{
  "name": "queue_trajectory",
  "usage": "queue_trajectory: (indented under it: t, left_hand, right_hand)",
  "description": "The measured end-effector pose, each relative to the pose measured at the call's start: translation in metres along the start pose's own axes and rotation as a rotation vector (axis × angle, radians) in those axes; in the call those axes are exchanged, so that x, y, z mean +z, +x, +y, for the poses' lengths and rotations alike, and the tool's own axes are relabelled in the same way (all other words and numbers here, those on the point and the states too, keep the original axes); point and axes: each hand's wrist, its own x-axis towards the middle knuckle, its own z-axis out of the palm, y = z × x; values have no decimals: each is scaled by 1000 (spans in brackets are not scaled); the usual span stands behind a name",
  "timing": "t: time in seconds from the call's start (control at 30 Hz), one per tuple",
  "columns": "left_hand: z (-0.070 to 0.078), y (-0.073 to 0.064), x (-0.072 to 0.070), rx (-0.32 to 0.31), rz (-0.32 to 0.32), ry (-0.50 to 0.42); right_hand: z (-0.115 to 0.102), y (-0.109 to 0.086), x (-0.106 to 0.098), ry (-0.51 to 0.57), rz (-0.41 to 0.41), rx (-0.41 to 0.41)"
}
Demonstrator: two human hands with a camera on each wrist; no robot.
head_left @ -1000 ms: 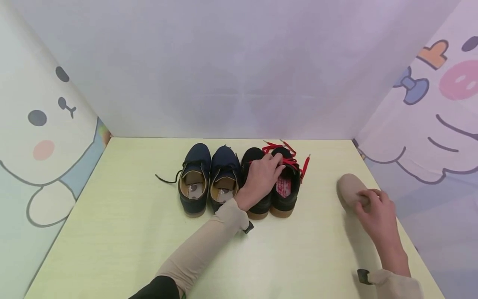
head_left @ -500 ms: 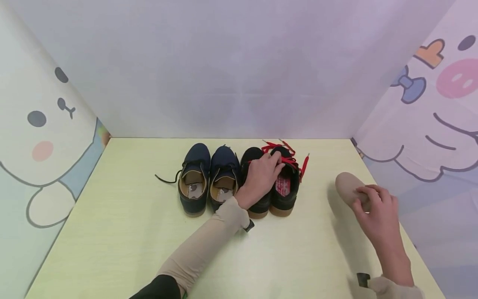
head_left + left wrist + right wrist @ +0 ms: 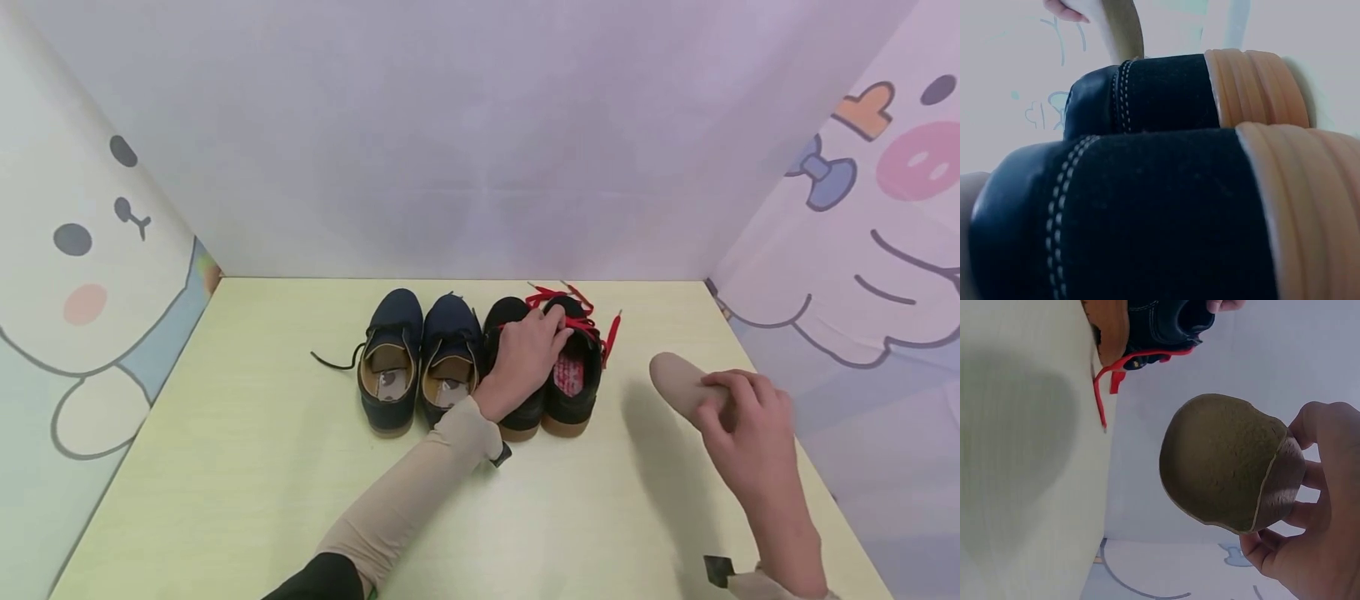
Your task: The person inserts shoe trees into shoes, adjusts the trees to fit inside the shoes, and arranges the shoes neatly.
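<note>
Two black shoes with red laces stand side by side at the table's middle. My left hand reaches over the left black shoe, its fingers gripping the tongue area of the right black shoe. Both heels, with tan soles, fill the left wrist view. To the right, my right hand pinches a beige insole by its near end, holding it above the table with its rounded end pointing toward the shoes. The right wrist view shows the insole close up, thumb and fingers around its edge.
A pair of navy shoes stands directly left of the black pair, with a dark lace trailing left. Red laces spill right of the black shoes. A plain back wall and printed side curtains border the pale table.
My right hand has lifted the insole off the table and carried it left toward the black shoes. My left hand has kept its place on the right black shoe.
</note>
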Motion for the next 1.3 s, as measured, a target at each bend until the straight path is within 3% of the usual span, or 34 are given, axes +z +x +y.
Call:
queue_trajectory:
  t: [0.4, 0.6, 0.87, 1.3]
  left_hand:
    - [3, 0, -1, 37, -14, 140]
    - [3, 0, -1, 41, -29, 136]
    - [3, -1, -1, 61, 2, 157]
    - [0, 0, 2, 57, -16, 116]
  right_hand:
    - [-30, 3, 6, 42, -45, 5]
    - [-42, 5, 13, 57, -87, 3]
    - [-54, 8, 21, 78, -117, -4]
    - [-70, 9, 36, 79, -200, -12]
